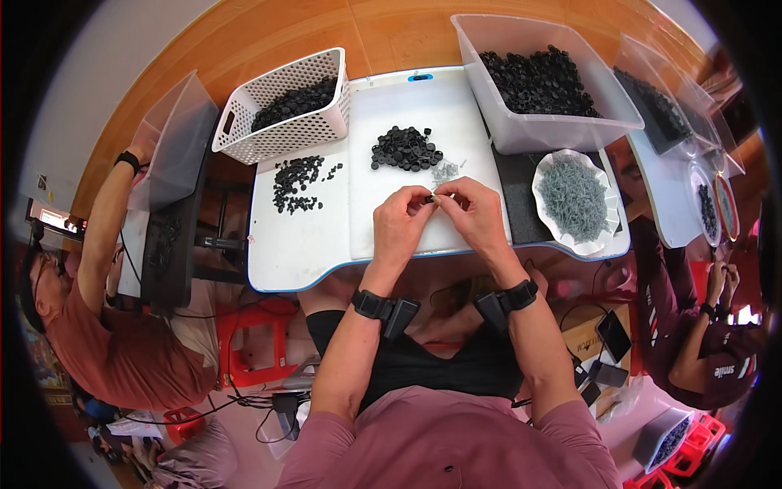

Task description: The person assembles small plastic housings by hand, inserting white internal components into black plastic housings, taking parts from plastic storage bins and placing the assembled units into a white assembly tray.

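Note:
My two hands meet over the front of the white table (371, 224). The fingertips of my left hand (399, 224) are pinched on a small black part (429, 199). My right hand (474, 216) pinches at the same spot, its thumb and forefinger against the part; whether it also holds a tiny pin is too small to tell. Just beyond my fingers lies a little heap of pale grey pins (445, 172). Farther back is a pile of round black caps (403, 149). On the left of the table smaller black pieces (295, 186) are scattered.
A white perforated basket (326, 122) of black parts stands back left, a translucent bin (562, 126) of black rings back right. At the right, a scalloped white dish (540, 181) holds many grey pins (574, 200). Co-workers sit at both sides: one person (130, 350) left, another (692, 342) right.

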Demonstrator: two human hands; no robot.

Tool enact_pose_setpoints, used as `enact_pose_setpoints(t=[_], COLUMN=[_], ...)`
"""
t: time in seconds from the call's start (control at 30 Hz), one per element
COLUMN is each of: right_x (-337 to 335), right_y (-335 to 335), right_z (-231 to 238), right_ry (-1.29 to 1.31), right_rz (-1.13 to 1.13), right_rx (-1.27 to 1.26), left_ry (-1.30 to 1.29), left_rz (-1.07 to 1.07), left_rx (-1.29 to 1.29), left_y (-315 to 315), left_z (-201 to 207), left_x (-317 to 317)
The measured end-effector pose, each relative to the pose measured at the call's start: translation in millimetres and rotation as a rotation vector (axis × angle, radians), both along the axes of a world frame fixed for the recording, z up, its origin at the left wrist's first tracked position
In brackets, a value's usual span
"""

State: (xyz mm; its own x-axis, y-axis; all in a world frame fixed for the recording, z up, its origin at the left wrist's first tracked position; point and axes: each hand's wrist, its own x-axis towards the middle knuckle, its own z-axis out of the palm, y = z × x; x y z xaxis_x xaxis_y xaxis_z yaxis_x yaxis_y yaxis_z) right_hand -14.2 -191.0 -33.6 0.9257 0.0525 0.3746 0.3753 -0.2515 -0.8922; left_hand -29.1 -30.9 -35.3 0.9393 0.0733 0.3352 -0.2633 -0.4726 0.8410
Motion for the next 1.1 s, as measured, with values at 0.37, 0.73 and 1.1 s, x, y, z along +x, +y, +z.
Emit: enact_pose_setpoints(t=[0.37,0.73,1.1], right_x=[2.7,3.9,8.9], right_y=[-0.2,-4.2,-10.6], right_z=[-0.8,-4.1,-5.6], right_ry=[-0.039,0.095,0.275], right_rz=[0.047,0.094,0.226], right_rx=[-0.090,0.151,0.248], left_ry=[0.013,0.102,0.016], left_rz=[-0.022,-0.045,-0.054], left_rx=[0.023,-0.157,-0.073], left_y=[1.6,1.4,2.1], left_z=[-1.3,9.1,7.7], left_x=[-1.1,-2.3,-1.2])
